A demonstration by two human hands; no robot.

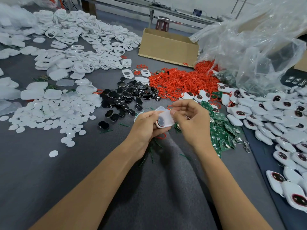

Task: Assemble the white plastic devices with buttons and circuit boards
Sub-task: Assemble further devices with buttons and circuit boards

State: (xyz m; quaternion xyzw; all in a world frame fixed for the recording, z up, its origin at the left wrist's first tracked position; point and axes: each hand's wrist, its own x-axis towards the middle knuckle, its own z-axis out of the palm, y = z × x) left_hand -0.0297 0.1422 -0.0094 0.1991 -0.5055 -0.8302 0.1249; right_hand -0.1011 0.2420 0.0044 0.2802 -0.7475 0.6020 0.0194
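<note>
White plastic shell (163, 121) sits between my hands above the grey felt table (49, 180): left hand (147, 126) curls round it as a fixture, right hand (191, 120) pinches its upper edge, I judge to seat the cover. Green circuit boards (221, 130) lie just right, within easy reach.

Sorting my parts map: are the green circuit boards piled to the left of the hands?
No, the green circuit boards lie just right of the right hand, while white discs fill the left.
</note>
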